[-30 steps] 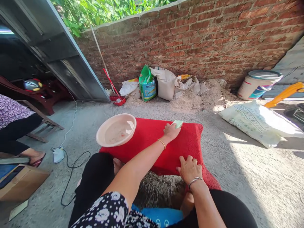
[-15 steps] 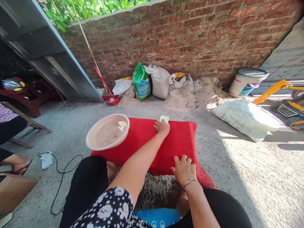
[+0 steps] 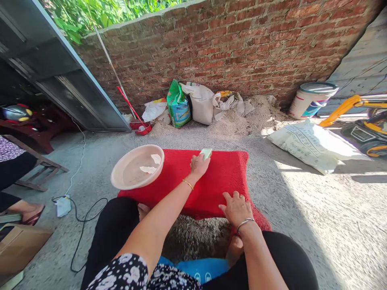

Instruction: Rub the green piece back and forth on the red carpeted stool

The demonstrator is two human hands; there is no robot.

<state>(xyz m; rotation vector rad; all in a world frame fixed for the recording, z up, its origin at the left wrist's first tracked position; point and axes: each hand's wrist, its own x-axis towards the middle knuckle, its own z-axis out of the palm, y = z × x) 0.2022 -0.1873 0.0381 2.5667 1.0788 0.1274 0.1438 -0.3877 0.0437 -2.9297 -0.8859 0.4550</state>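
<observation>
Red fabric, a thick mat (image 3: 217, 177), lies spread on the concrete ground in front of the seated person. The left hand (image 3: 198, 165) reaches to the far edge of the mat and closes on a small pale green bar (image 3: 206, 153), which looks like soap or a sponge; which one I cannot tell. The bar sticks out beyond the fingertips, on the side away from the person, and it touches the mat. The right hand (image 3: 236, 207) lies flat with spread fingers on the near right part of the mat and grips nothing. The two hands are well apart.

A pink basin (image 3: 137, 166) stands on the left corner of the mat, just beside the left forearm. It holds some cloudy water with pale pieces in it, too small to make out.

The near edge of the mat is folded up, and its rough grey underside (image 3: 196, 237) shows between the person's knees. The feet are partly hidden there. At the left edge another person (image 3: 13, 173) is cut off by the frame; only a leg and a sandal show. Some sacks (image 3: 193, 102) lean on the brick wall (image 3: 242, 44) behind.
</observation>
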